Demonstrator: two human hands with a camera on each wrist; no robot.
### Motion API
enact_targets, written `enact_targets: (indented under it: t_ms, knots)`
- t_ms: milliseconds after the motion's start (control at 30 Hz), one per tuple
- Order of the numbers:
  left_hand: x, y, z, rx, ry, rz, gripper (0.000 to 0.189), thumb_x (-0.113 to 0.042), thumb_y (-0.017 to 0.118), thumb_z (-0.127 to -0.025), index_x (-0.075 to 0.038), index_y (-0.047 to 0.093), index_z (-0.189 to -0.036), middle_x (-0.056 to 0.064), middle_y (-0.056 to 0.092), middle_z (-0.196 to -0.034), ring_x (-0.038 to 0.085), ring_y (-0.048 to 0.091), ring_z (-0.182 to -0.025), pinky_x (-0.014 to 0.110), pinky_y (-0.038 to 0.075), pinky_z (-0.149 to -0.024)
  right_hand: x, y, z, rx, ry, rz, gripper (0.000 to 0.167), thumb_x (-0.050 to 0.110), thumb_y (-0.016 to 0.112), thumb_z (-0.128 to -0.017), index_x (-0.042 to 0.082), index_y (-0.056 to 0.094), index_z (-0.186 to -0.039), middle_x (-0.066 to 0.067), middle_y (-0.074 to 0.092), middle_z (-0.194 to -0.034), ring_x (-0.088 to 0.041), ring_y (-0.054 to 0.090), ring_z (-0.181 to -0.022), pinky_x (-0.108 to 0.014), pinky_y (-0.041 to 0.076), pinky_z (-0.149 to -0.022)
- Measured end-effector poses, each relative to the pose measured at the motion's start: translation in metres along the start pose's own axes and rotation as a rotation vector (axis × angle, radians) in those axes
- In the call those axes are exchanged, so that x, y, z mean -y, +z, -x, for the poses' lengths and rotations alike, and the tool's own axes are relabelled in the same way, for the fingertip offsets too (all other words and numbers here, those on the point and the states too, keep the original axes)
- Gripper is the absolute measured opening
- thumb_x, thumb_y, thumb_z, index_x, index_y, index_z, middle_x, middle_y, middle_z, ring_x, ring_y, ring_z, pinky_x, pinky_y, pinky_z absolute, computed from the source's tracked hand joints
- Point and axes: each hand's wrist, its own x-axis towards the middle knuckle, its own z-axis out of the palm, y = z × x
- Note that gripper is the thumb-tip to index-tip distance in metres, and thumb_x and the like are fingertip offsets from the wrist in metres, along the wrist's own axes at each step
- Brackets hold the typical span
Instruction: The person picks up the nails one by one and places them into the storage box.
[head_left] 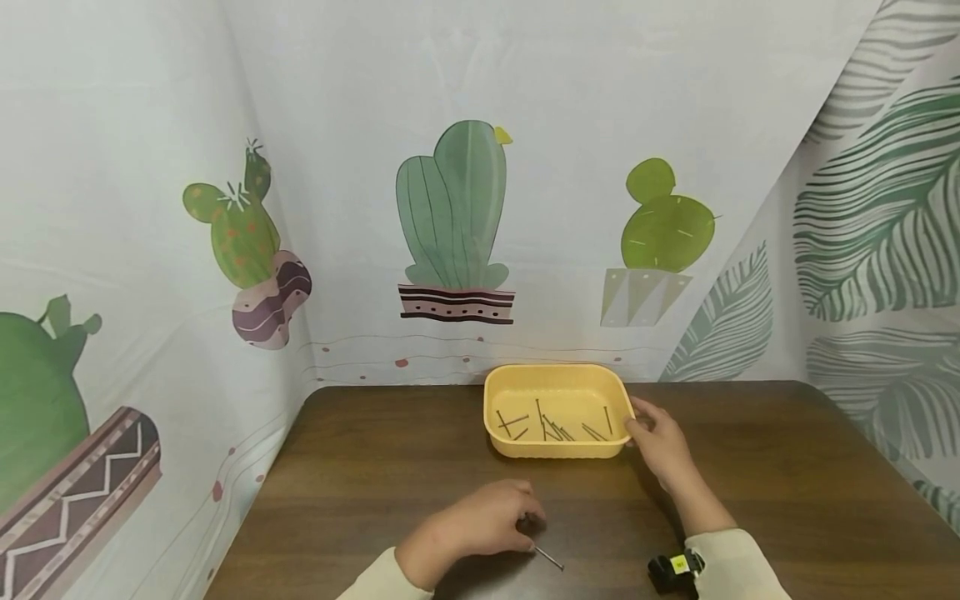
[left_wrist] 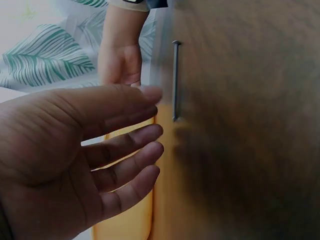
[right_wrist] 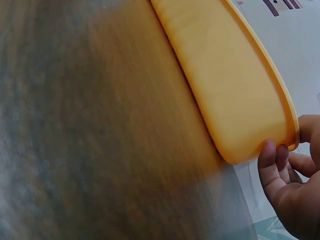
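Observation:
A long steel nail [head_left: 550, 558] lies on the table just beyond the thumb of my left hand [head_left: 487, 518]. In the left wrist view the same nail [left_wrist: 176, 82] lies apart from my relaxed, slightly bent fingers [left_wrist: 132, 175], and nothing is between them. At the far side of the table, my right hand [head_left: 660, 437] pinches the right end of a yellow plastic basket [head_left: 555, 450] by its rim. In the right wrist view, fingers [right_wrist: 270, 170] press the basket's outer wall [right_wrist: 235, 95] below the rim. Several loose nails [head_left: 555, 429] lie scattered inside the basket.
The dark wooden table [head_left: 375, 467] ends at a white curtain [head_left: 337, 208] printed with cacti and leaves, close behind the basket. A black strap device [head_left: 671, 572] with a yellow label sits at my right sleeve [head_left: 731, 567].

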Motion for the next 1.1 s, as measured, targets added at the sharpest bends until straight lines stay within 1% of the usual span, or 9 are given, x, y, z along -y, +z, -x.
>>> enact_targets:
  t_ms: [167, 333, 500, 633, 833, 1100]
  knots:
    - [-0.001, 0.006, -0.001, 0.006, 0.003, -0.011, 0.024, -0.024, 0.082, -0.081, -0.022, 0.078, -0.104, -0.013, 0.064, -0.096, -0.005, 0.055, -0.088, 0.01, 0.046, -0.084, 0.0, 0.0, -0.001, -0.001, -0.002, -0.003, 0.053, 0.016, 0.053, -0.103, -0.004, 0.04, -0.151, -0.026, 0.045, -0.135, -0.019, 0.063, -0.098, -0.025, 0.06, -0.078]
    - [-0.002, 0.009, -0.001, 0.01, -0.021, 0.009, 0.013, -0.021, 0.08, -0.082, -0.024, 0.076, -0.094, -0.015, 0.058, -0.089, -0.007, 0.049, -0.079, 0.007, 0.042, -0.074, -0.001, 0.001, -0.002, -0.003, 0.007, 0.0, 0.053, 0.016, 0.053, -0.103, -0.003, 0.04, -0.151, -0.025, 0.044, -0.136, -0.019, 0.063, -0.098, -0.025, 0.06, -0.078]
    - [-0.002, 0.01, -0.001, 0.013, -0.029, 0.029, 0.006, -0.021, 0.079, -0.084, -0.024, 0.074, -0.086, -0.016, 0.055, -0.081, -0.008, 0.044, -0.072, 0.005, 0.037, -0.068, -0.002, 0.001, -0.001, 0.006, 0.019, -0.01, 0.055, 0.017, 0.053, -0.104, -0.003, 0.038, -0.152, -0.025, 0.042, -0.139, -0.02, 0.063, -0.1, -0.025, 0.06, -0.078]
    - [-0.002, 0.011, -0.001, 0.014, -0.032, 0.039, 0.006, -0.021, 0.079, -0.085, -0.024, 0.074, -0.083, -0.017, 0.053, -0.078, -0.009, 0.042, -0.07, 0.006, 0.036, -0.067, -0.002, 0.0, -0.001, 0.012, 0.022, -0.016, 0.056, 0.017, 0.053, -0.104, -0.004, 0.037, -0.153, -0.026, 0.042, -0.14, -0.019, 0.063, -0.101, -0.024, 0.059, -0.078]
    - [-0.004, 0.012, 0.0, 0.007, -0.026, 0.009, 0.01, -0.022, 0.078, -0.086, -0.025, 0.071, -0.079, -0.018, 0.049, -0.075, -0.008, 0.041, -0.069, 0.007, 0.035, -0.067, -0.002, 0.0, -0.001, 0.007, 0.02, -0.01, 0.055, 0.017, 0.053, -0.104, -0.003, 0.038, -0.152, -0.025, 0.042, -0.139, -0.019, 0.063, -0.1, -0.025, 0.06, -0.079]
    - [-0.007, 0.013, 0.001, 0.005, -0.02, -0.038, 0.013, -0.024, 0.076, -0.087, -0.025, 0.069, -0.077, -0.017, 0.05, -0.074, -0.007, 0.04, -0.068, 0.007, 0.033, -0.066, -0.001, 0.0, 0.0, 0.012, 0.018, -0.006, 0.056, 0.017, 0.052, -0.104, -0.004, 0.037, -0.153, -0.026, 0.042, -0.139, -0.022, 0.063, -0.103, -0.025, 0.06, -0.08]
